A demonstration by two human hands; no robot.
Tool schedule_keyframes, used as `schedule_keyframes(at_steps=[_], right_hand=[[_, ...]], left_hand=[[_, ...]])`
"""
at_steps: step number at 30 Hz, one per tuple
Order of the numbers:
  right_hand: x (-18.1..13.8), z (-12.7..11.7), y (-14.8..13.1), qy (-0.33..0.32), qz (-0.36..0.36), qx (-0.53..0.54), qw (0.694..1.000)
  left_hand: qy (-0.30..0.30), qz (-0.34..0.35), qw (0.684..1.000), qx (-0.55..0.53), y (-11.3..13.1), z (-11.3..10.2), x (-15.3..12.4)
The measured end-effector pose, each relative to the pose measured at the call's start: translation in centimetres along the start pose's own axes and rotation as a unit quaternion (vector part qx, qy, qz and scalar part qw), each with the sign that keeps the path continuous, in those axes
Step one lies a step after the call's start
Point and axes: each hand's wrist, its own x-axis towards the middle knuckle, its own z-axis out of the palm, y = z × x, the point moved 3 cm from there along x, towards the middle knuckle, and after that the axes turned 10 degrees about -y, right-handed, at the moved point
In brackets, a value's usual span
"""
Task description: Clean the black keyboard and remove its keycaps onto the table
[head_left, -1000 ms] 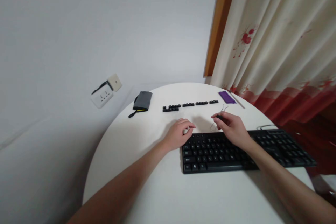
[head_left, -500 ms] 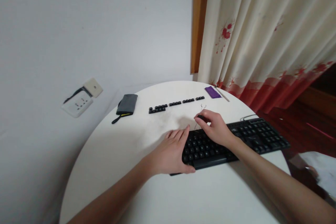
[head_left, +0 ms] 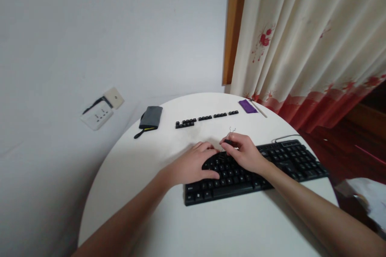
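A black keyboard (head_left: 235, 191) lies on the white round table. Over its left part rests my left hand (head_left: 193, 165), fingers stretched and thumb apart, touching the keys and back edge. My right hand (head_left: 245, 153) pinches the black handle of a wire keycap puller (head_left: 229, 142). Thin wire prongs stick out above the fingers and below them, close to the keys at the keyboard's upper left. Whether the lower wires grip a key, I cannot tell. Farther back, several removed black keycaps (head_left: 205, 117) stand in short rows.
A grey pouch (head_left: 151, 117) with a black loop lies at the back left. A purple cloth packet (head_left: 247, 106) and a thin pale stick (head_left: 259, 109) lie at the back right. The keyboard's cable (head_left: 286, 136) curls behind it. A wall and a curtain (head_left: 289, 48) border the table.
My left hand has shifted up and left over the keyboard, its thumb now on the keys, uncovering the lower left corner. The right hand with the puller has lowered slightly.
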Motion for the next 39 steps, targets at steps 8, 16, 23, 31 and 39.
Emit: schedule_keyframes(at_steps=[8, 16, 23, 31, 39], right_hand=[[-0.1, 1.1, -0.8, -0.038, -0.047, -0.023, 0.998], [-0.3, 1.8, -1.7, -0.134, -0.072, -0.033, 0.988], [-0.1, 2.0, -0.2, -0.046, 0.044, -0.120, 0.991], [0.4, 2.5, 1.2, -0.024, 0.077, -0.042, 0.996], [0.2, 1.7, 0.9, 0.026, 0.063, 0.003, 0.998]], left_hand=[[0.037, 0.061, 0.991, -0.114, -1.6, 0.3, 1.3], [0.053, 0.082, 0.984, -0.146, -2.1, 0.7, 1.5], [0.059, 0.053, 0.987, -0.140, -1.7, 1.0, 1.6], [0.074, 0.033, 0.986, -0.146, -1.4, 1.2, 1.7], [0.162, 0.029, 0.977, -0.135, -1.1, 0.9, 1.7]])
